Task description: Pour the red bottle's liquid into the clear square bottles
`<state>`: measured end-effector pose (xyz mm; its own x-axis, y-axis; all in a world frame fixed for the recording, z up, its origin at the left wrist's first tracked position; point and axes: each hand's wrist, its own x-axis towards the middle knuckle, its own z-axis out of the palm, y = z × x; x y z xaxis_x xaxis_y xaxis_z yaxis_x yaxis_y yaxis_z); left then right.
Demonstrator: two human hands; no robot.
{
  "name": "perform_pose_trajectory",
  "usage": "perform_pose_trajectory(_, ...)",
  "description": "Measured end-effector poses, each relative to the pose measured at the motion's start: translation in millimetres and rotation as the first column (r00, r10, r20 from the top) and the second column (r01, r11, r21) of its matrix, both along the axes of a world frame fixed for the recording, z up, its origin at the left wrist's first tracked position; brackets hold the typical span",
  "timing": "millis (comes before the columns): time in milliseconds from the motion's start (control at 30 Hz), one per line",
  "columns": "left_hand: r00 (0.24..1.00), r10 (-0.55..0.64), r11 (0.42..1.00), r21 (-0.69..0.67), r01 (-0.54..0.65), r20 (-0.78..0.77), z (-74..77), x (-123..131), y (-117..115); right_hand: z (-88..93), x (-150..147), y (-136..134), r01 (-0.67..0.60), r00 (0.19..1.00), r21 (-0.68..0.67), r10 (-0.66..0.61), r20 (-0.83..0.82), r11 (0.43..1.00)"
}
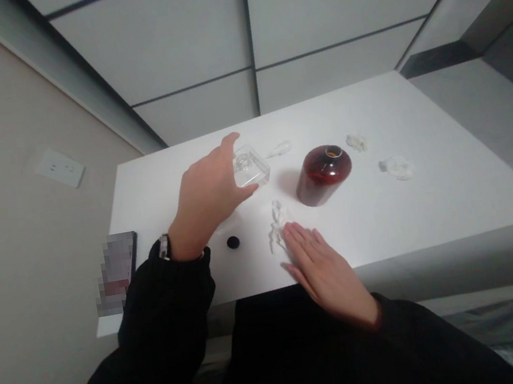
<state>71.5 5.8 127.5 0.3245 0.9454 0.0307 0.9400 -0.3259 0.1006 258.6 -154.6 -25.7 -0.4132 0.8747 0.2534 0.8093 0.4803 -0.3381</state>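
Observation:
My left hand reaches over the table with thumb and fingers spread on either side of a square clear glass bottle. The index fingertip looks clear of the glass; whether the thumb touches it I cannot tell. My right hand lies flat near the table's front edge, fingers stretched out, fingertips at a crumpled white tissue. A small round black cap lies between the two hands. Right of the glass bottle stands a large brown-red bottle, upright with its mouth uncovered.
A small clear dropper-like piece lies behind the glass bottle. Two more crumpled tissues rest on the right of the white table. A blurred flat phone-like object is at the left edge, beneath a wall socket. White cabinet panels stand behind.

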Motion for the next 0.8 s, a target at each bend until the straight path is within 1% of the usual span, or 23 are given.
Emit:
perform_pose_trajectory(67,1.0,0.003,1.0,0.002,-0.003,-0.01,1.6,-0.9,-0.1,-1.7,-5.6,1.1,-0.072,0.997,0.005,0.072,0.029,0.997)
perform_pose_trajectory(133,1.0,0.002,1.0,0.004,-0.002,-0.022,2.4,-1.6,0.9,-3.5,-10.2,4.0,-0.117,0.992,-0.01,0.117,0.056,0.993)
perform_pose_trajectory(200,1.0,-0.006,1.0,0.015,0.006,-0.03,2.7,-1.8,2.7,-4.3,-15.0,11.2,-0.137,0.987,-0.035,0.139,0.077,0.99)
perform_pose_trajectory(267,0.999,-0.02,0.999,0.027,0.021,-0.034,3.2,-1.7,5.0,-3.7,-20.9,24.2,-0.145,0.985,-0.059,0.15,0.09,0.988)
perform_pose_trajectory(400,0.999,-0.022,0.999,0.025,0.023,-0.039,6.7,-1.1,9.3,-1.3,-36.4,62.3,-0.133,0.987,-0.081,0.14,0.085,0.988)
perform_pose_trajectory(467,0.999,-0.017,0.999,0.028,0.018,-0.04,9.1,-0.9,10.7,-0.4,-42.8,79.6,-0.103,0.991,-0.088,0.111,0.08,0.991)
perform_pose_trajectory(533,0.999,-0.011,0.999,0.032,0.013,-0.045,11.2,-0.9,11.2,0.7,-45.6,89.9,-0.06,0.995,-0.094,0.067,0.076,0.994)
perform_pose_trajectory(600,0.999,-0.002,1.0,0.03,0.004,-0.053,12.8,-0.8,10.9,2.0,-43.5,90.7,-0.012,0.997,-0.097,0.019,0.073,0.995)
perform_pose_trajectory(667,0.998,0.006,1.0,0.022,-0.004,-0.06,13.9,-0.9,9.9,3.0,-37.6,82.1,0.032,0.997,-0.098,-0.025,0.07,0.995)
perform_pose_trajectory(733,0.998,0.007,1.0,0.014,-0.006,-0.06,14.6,-0.8,8.5,3.5,-30.9,65.9,0.065,0.996,-0.096,-0.059,0.061,0.993)
perform_pose_trajectory(800,0.998,0.007,1.0,0.008,-0.007,-0.066,15.4,-0.3,7.3,3.9,-26.8,44.9,0.071,0.997,-0.093,-0.067,0.042,0.993)
